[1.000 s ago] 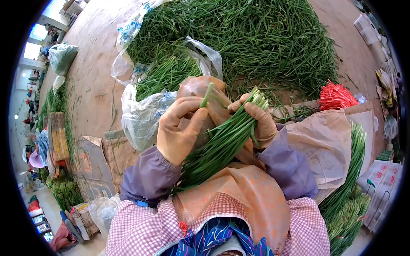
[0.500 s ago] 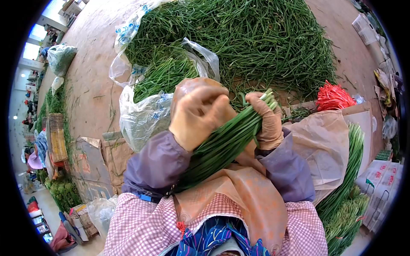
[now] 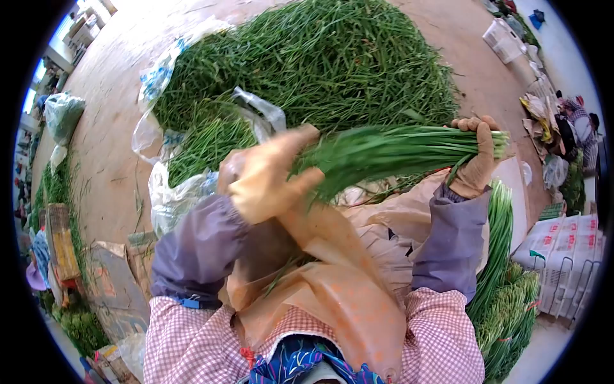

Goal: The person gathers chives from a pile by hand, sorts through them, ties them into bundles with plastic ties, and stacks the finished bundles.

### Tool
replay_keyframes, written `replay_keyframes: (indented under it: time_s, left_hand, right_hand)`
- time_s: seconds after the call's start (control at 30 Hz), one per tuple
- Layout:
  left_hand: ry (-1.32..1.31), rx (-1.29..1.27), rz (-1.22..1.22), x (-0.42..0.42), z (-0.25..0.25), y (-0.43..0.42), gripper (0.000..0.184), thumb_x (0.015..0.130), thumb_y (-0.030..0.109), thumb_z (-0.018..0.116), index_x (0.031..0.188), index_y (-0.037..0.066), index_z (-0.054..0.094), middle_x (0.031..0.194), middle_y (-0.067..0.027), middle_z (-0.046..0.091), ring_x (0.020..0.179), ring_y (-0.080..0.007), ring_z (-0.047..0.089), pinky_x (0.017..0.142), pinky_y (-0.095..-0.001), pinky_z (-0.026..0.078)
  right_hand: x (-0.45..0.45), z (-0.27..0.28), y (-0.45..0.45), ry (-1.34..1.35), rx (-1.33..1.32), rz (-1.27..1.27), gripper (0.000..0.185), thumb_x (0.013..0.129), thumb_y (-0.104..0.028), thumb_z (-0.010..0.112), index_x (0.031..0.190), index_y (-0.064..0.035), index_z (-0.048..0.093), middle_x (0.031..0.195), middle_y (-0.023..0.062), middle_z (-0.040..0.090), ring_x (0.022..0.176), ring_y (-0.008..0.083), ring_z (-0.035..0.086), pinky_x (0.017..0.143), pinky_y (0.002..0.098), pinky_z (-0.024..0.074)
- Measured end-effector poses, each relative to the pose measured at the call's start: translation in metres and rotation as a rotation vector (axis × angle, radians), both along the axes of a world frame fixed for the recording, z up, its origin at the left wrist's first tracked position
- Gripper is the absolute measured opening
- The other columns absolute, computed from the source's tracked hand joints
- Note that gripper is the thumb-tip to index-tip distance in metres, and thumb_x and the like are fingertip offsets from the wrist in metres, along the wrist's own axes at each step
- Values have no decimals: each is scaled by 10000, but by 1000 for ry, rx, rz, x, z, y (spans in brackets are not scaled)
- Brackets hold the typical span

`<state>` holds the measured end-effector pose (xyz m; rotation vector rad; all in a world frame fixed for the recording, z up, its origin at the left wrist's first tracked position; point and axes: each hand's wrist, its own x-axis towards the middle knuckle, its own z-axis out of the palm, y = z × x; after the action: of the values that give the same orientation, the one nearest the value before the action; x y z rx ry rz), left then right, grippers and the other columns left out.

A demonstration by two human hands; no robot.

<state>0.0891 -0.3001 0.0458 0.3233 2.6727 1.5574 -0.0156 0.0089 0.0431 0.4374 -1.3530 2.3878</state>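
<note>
At the left, a white plastic bag (image 3: 167, 205) lies open with loose greens (image 3: 211, 146) showing in its mouth. Beside it, the gloved left hand (image 3: 274, 178) is blurred, its grip wide, thumb and fingers spread around the leafy tips; whether it touches them I cannot tell. Behind rises a large pile of greens (image 3: 313, 70) on the floor (image 3: 109, 150), and below, a translucent apron (image 3: 358, 291) covers the lap. The bunch of long green stems (image 3: 396, 148) lies nearly level across the front of the pile, pale cut ends to the right, tips fanned and blurred to the left. The gloved right hand (image 3: 474, 160) has its grip closed round the bunch near those pale ends. Handling it well calls, I judge, for a snug but not crushing hold there, the ends kept even, and a light, lengthwise stroke by the left hand so that the tips straighten without bending. Farther right stand finished-looking bundles (image 3: 515, 307), then white crates (image 3: 566, 256).
</note>
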Motion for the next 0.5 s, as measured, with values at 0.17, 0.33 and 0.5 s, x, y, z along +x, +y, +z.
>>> replay_keyframes:
  time_s: [0.17,0.33,0.5]
  left_hand:
    - [-397,427,-163,12,12,10,466,967,414,490,1133,-4,611,1002,-131,659,914,-224,638,866,-359,504]
    - [-1059,1525,-302,23,-63,46,563,938,465,518,1286,23,495,1109,-97,637,910,-186,634,814,-353,529]
    - [-1056,1469,-447,13,-60,53,493,956,288,550,1377,73,411,1130,-87,620,893,-149,630,736,-305,541]
  right_hand:
    - [41,35,-47,558,850,-100,137,768,-7,638,893,-61,637,892,95,636,840,244,624,787,392,519]
    - [90,-11,-109,1220,1041,418,333,766,-153,617,1076,-29,609,1055,142,618,1004,247,604,879,440,490]
    - [107,-31,-103,1163,1047,285,295,779,-130,584,1050,-17,611,945,120,617,896,258,603,879,372,482]
